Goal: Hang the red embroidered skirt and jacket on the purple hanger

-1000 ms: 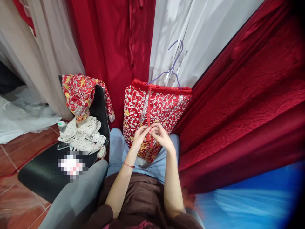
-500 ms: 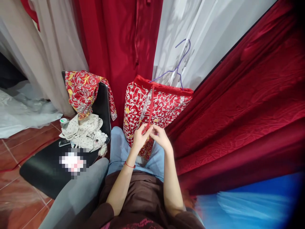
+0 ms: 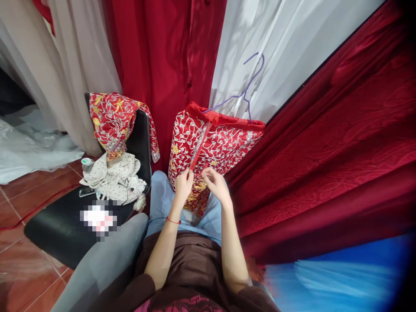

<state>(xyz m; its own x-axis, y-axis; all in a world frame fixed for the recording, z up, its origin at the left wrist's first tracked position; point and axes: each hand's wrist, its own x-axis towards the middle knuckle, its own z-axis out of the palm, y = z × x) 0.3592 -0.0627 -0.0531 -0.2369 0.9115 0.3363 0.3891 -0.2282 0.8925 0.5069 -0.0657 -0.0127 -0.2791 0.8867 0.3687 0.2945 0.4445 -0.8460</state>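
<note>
A red garment with silver and gold embroidery hangs by its red waistband from a purple wire hanger, its lower part between my knees. Two narrow red ties run down from the waistband at its front. My left hand is closed in a pinch on the ties' lower part. To its right, a little apart, my right hand has its fingers curled close to the embroidered cloth. Whatever lies between its fingertips is too small to make out.
At the left stands a black chair with a matching embroidered garment over its backrest. A dotted white cloth and a phone lie on its seat. Dark red curtains hang to the right, with blue tulle below.
My hands, together on the red tie before, have moved apart. The left went left and pulled the tie that way; the right stayed near its place.
</note>
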